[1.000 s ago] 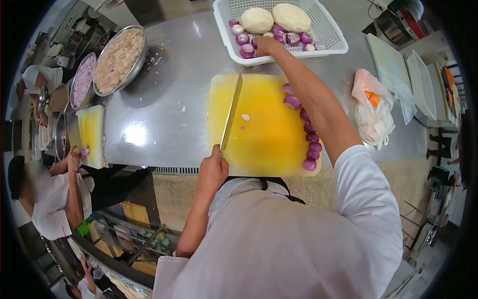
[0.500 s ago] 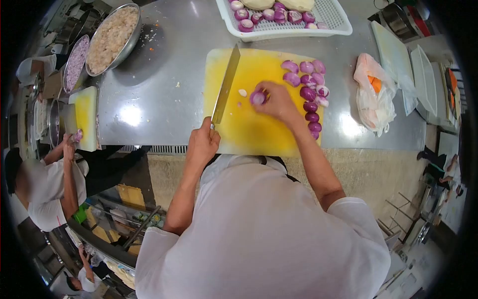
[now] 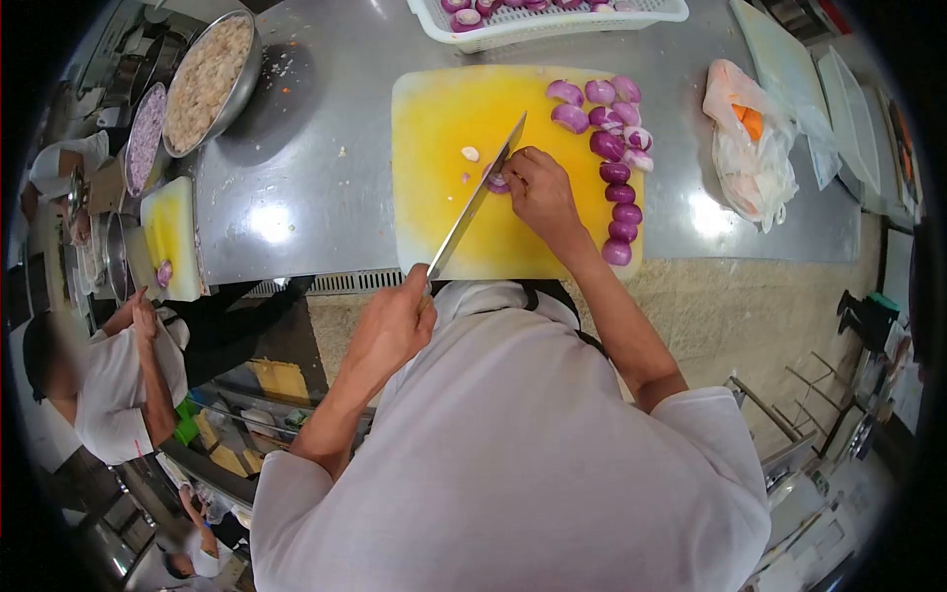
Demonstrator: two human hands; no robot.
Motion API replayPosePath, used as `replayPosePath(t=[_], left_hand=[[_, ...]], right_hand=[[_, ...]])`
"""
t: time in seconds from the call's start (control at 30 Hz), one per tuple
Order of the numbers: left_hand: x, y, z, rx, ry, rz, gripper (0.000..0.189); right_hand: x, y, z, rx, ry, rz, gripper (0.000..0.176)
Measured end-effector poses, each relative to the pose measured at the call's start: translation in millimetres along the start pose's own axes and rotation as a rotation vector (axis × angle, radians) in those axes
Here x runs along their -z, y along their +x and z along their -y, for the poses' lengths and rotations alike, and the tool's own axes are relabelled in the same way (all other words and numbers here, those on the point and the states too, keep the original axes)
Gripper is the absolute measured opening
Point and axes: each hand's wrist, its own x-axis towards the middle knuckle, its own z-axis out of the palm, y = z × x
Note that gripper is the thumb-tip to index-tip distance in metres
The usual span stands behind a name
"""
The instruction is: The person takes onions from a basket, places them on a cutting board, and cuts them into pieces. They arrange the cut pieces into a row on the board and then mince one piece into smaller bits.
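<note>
My left hand (image 3: pixel 388 324) is closed round the handle of a long kitchen knife (image 3: pixel 472 209), its blade slanting up and right over the yellow cutting board (image 3: pixel 424 128). Beside the blade, the bent fingers of my right hand (image 3: pixel 545 197) hold a small piece of red onion (image 3: pixel 497 184) on the board. The blade overlaps the onion's left side in this view. A pale onion scrap (image 3: pixel 471 154) lies left of the knife. Peeled red onion halves (image 3: pixel 616 173) line the board's right side in a column, with several more grouped at its top.
A white basket (image 3: pixel 552 32) of red onions stands behind the board. At the left are a metal bowl (image 3: pixel 242 94) of pale chopped food and a bowl of chopped onion (image 3: pixel 148 138). A plastic bag (image 3: pixel 742 168) lies right. Another person (image 3: pixel 128 380) works at far left.
My right hand has lowered the onion piece onto the board. The knife has tilted rightward, bringing its blade to the onion. The view has shifted, so the basket sits higher.
</note>
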Motion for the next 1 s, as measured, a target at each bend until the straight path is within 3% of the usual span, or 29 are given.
replayPosePath(t=[0.17,0.27,0.47,0.6,0.8,0.9,0.97,1.0], left_hand=[[-44,62,17,-0.111,-0.064,-0.090,0.026],[-49,95,15,-0.184,-0.169,-0.211,0.023],[-33,69,28,0.008,-0.119,-0.178,0.018],[-30,62,13,-0.046,-0.114,-0.214,0.019],[-48,70,6,-0.055,-0.095,-0.201,0.023],[-50,87,1,-0.185,-0.109,-0.248,0.028],[-21,71,-24,0.009,-0.095,-0.113,0.027],[-24,69,-23,0.004,-0.085,-0.113,0.027]], right_hand=[[3,-1,-3,-0.111,0.131,0.094,0.008],[-2,-7,3,0.000,0.175,0.018,0.018],[-15,-28,32,0.061,0.070,0.139,0.026],[-15,-33,37,-0.014,0.115,0.143,0.019],[-21,-34,29,0.073,0.059,0.050,0.009],[-19,-36,28,0.060,0.075,0.067,0.009],[-21,-36,25,0.108,0.082,-0.003,0.009],[-20,-33,25,0.107,0.085,-0.013,0.009]])
